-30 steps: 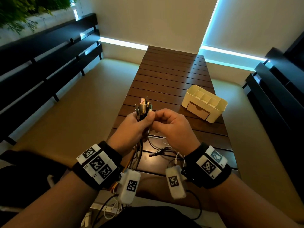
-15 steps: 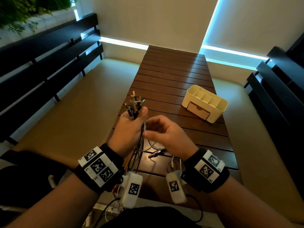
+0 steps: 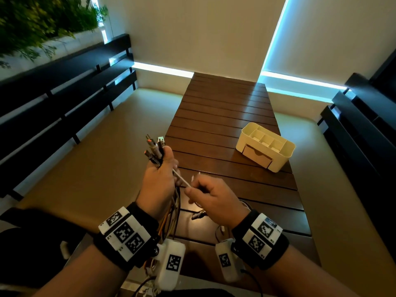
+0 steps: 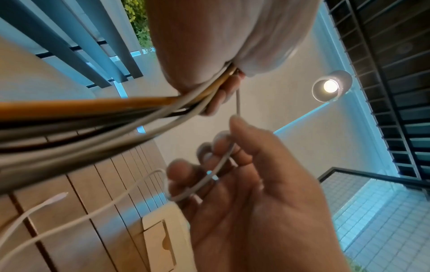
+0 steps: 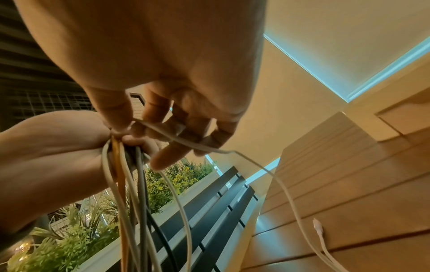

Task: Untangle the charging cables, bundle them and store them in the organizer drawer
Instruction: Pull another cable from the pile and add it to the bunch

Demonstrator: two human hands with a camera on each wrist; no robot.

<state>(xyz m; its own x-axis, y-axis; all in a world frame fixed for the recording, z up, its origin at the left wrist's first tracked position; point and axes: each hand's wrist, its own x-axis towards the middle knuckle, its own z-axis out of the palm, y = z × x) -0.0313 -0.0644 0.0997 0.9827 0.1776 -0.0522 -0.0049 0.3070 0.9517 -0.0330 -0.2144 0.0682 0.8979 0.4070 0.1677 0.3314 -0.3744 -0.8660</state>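
Left hand fisted round the cable bundle, plug ends poking out, types unreadable. Right hand pinching one white cable, loose end hidden behind fingers.

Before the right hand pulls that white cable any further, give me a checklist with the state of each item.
1. Left hand grips the bunch of mixed charging cables with the plugs up: ok.
2. Right hand pinches the thin white cable near the left fist: ok.
3. White cable's loose plug end lies on the brown slatted wooden table: ok.
4. White cable free of knots inside the left grip: cannot tell.
5. Cables bundled: not ok, the strands hang loose.
6. Small drawer of the cream plastic organizer box open for storing: not ok, it is closed.
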